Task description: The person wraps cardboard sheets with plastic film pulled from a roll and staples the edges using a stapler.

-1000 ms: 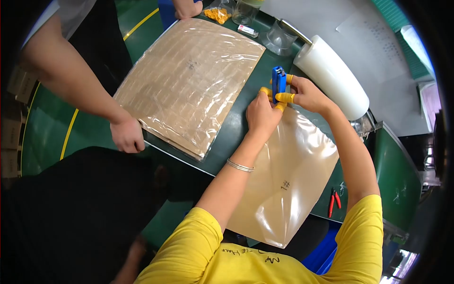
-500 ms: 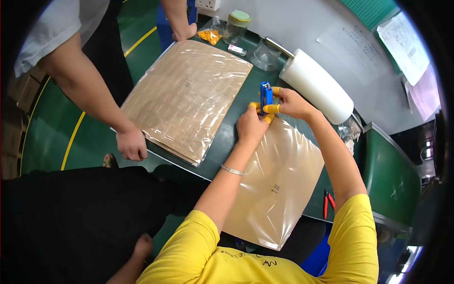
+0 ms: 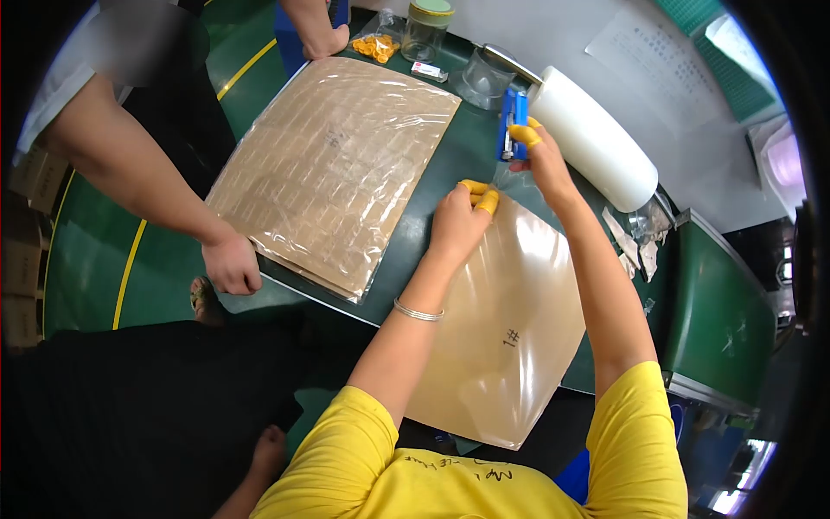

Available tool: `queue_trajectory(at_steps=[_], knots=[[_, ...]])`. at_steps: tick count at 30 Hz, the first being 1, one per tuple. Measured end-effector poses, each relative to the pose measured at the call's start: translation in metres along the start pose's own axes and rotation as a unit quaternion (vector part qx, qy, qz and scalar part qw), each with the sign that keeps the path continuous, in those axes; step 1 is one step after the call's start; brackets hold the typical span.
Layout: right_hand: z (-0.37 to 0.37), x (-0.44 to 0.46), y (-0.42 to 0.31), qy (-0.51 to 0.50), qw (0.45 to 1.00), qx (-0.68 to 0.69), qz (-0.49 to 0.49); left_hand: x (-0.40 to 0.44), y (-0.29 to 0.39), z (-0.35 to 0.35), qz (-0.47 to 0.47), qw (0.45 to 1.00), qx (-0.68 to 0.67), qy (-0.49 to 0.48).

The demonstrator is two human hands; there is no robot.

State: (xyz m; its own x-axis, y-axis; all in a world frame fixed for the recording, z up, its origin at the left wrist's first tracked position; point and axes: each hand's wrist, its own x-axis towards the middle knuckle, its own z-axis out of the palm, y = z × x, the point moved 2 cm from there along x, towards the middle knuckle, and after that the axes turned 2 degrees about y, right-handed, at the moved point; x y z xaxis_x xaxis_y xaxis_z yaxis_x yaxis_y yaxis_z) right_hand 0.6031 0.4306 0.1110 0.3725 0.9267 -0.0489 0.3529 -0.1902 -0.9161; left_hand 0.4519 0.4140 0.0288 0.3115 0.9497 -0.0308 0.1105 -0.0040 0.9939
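A brown cardboard sheet in clear plastic film (image 3: 519, 298), marked "1#", lies before me and overhangs the table's near edge. My left hand (image 3: 462, 221), with yellow finger covers, is closed on the gathered film at its far corner. My right hand (image 3: 546, 160) grips a blue stapler (image 3: 514, 121) and holds it above and to the right of that corner, apart from my left hand. Yellow covers show on these fingers too. A little slack film stretches between the corner and the stapler; whether they touch I cannot tell.
A film-wrapped cardboard stack (image 3: 328, 173) lies left on the green table, a co-worker's hand (image 3: 232, 262) at its near corner. Behind are a bag of orange pieces (image 3: 376, 47), a jar (image 3: 424, 35) and a white roll (image 3: 596, 138). Another person stands near left.
My right hand has moved up and away from my left hand with the stapler, which has turned over. My left hand stays on the film corner. The head view has shifted slightly.
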Motion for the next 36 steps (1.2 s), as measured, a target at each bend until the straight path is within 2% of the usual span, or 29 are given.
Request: queue_trajectory(at_steps=[2, 4, 7, 9, 13, 14, 16, 19, 21, 25, 27, 29, 30, 32, 33, 34, 36], knots=[[-0.019, -0.016, 0.000, 0.017, 0.997, 0.075, 0.028, 0.002, -0.001, 0.000, -0.004, 1.000, 0.015, 0.007], [-0.042, -0.056, -0.009, -0.008, 0.993, 0.113, 0.026, 0.004, -0.005, 0.002, 0.014, 0.998, 0.044, 0.040], [-0.084, -0.120, 0.007, 0.035, 0.982, 0.173, 0.070, 0.011, -0.008, 0.003, 0.007, 0.997, 0.066, 0.039], [-0.114, -0.163, 0.038, 0.085, 0.974, 0.202, 0.055, 0.013, -0.006, 0.003, -0.001, 0.996, 0.085, 0.021], [-0.156, -0.254, 0.093, 0.154, 0.957, 0.170, 0.177, 0.020, -0.010, 0.012, 0.015, 0.988, 0.152, 0.018], [-0.163, -0.269, 0.105, 0.151, 0.962, 0.136, 0.180, 0.022, -0.009, 0.013, 0.012, 0.986, 0.164, 0.015], [-0.174, -0.290, 0.122, 0.157, 0.964, 0.078, 0.199, 0.029, -0.024, 0.017, -0.030, 0.995, 0.091, 0.010], [-0.188, -0.301, 0.131, 0.194, 0.952, -0.122, 0.205, 0.033, -0.034, 0.019, -0.056, 0.996, 0.059, 0.019], [-0.199, -0.294, 0.133, 0.171, 0.927, -0.292, 0.164, 0.034, -0.038, 0.018, -0.019, 0.996, 0.075, 0.043], [-0.199, -0.278, 0.105, 0.182, 0.871, -0.430, 0.150, 0.016, -0.003, 0.015, 0.039, 0.982, 0.170, 0.073], [-0.199, -0.269, 0.101, 0.173, 0.864, -0.449, 0.147, 0.014, 0.004, 0.009, 0.032, 0.975, 0.207, 0.077], [-0.196, -0.263, 0.102, 0.143, 0.842, -0.502, 0.140, 0.021, -0.011, 0.000, 0.038, 0.977, 0.205, 0.042], [-0.194, -0.261, 0.098, 0.142, 0.836, -0.510, 0.146, 0.017, -0.005, -0.005, 0.048, 0.967, 0.250, 0.014], [-0.193, -0.259, 0.098, 0.156, 0.834, -0.510, 0.142, 0.003, 0.004, -0.017, 0.073, 0.963, 0.257, -0.024], [-0.191, -0.260, 0.094, 0.161, 0.827, -0.522, 0.134, -0.008, 0.008, -0.024, 0.059, 0.956, 0.287, -0.032], [-0.188, -0.262, 0.092, 0.159, 0.829, -0.520, 0.130, -0.028, 0.022, -0.031, 0.107, 0.937, 0.331, -0.024], [-0.180, -0.267, 0.085, 0.173, 0.869, -0.464, 0.013, -0.067, 0.039, -0.045, 0.208, 0.901, 0.380, -0.037]])
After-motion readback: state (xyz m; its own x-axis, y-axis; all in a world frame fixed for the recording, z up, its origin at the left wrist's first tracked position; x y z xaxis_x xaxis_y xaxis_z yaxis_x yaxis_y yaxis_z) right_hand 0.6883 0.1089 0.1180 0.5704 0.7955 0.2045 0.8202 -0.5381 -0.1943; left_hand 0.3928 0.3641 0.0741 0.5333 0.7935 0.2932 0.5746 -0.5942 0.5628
